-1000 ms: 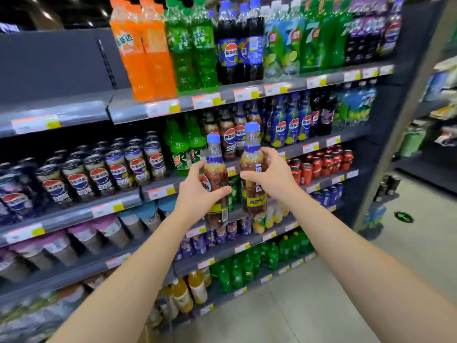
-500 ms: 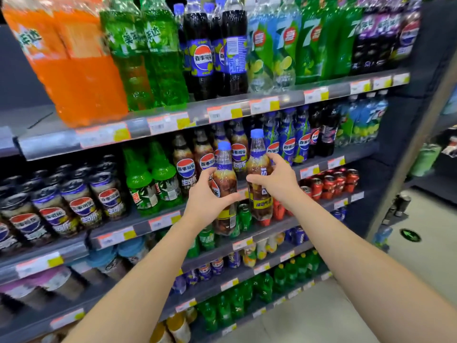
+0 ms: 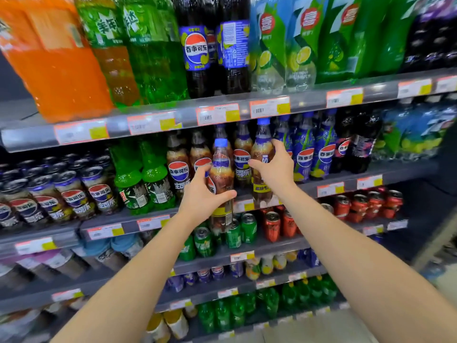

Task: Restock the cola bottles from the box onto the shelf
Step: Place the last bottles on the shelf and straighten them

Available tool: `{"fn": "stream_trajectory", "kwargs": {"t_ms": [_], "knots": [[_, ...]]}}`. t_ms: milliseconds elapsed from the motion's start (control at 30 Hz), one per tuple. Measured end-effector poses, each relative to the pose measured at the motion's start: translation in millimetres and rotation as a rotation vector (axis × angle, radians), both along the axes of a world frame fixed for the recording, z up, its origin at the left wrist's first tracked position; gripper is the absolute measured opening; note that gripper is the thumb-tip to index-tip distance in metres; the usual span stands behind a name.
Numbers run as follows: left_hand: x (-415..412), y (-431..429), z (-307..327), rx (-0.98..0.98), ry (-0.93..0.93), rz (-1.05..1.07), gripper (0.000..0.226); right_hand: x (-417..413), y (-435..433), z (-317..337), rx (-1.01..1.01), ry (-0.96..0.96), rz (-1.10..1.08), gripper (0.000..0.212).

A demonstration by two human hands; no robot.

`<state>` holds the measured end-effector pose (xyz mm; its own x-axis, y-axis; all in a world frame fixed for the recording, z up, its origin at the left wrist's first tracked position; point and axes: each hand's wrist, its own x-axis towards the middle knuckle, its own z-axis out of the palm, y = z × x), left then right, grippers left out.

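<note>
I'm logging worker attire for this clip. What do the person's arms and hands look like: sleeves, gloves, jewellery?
Both are bare. The left forearm and right forearm show no sleeve up to the frame's edge. The left hand and right hand wear no glove, and no ring, watch or bracelet is visible.

Grey metal shelves (image 3: pixel 116 127) rise in tiers across the whole view. Each front edge carries orange-and-yellow price tags (image 3: pixel 217 114). Big orange bottles (image 3: pixel 61 78) and green bottles (image 3: pixel 153 65) stand on the top tier, while red cans (image 3: pixel 272 226) and green cans (image 3: pixel 248 227) sit side by side lower down. A bare grey back panel (image 3: pixel 12 82) shows at the upper left, and a dark side panel (image 3: pixel 445 157) closes the unit on the right. Pale floor (image 3: pixel 316 330) shows at the bottom. The light is bright and even, and the edges of the view are blurred.
</note>
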<state>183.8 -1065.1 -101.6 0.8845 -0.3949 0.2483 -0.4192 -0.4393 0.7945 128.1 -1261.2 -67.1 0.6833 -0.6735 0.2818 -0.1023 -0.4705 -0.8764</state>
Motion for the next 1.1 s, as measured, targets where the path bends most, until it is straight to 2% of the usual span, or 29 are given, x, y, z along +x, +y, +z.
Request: {"fn": "stream_trajectory", "kwargs": {"t_ms": [400,600,1100], "knots": [[-6,-11,-9,-0.019,0.009,0.075,0.099,26,-20,-13,-0.076,-0.034,0.023,0.081],[-5,-10,-11,-0.025,0.009,0.082,0.102,29,-25,-20,-0.125,-0.015,-0.073,0.082],[-3,-15,-14,-0.011,-0.023,0.019,0.102,37,-30,-37,-0.244,0.028,-0.119,0.084]]}}
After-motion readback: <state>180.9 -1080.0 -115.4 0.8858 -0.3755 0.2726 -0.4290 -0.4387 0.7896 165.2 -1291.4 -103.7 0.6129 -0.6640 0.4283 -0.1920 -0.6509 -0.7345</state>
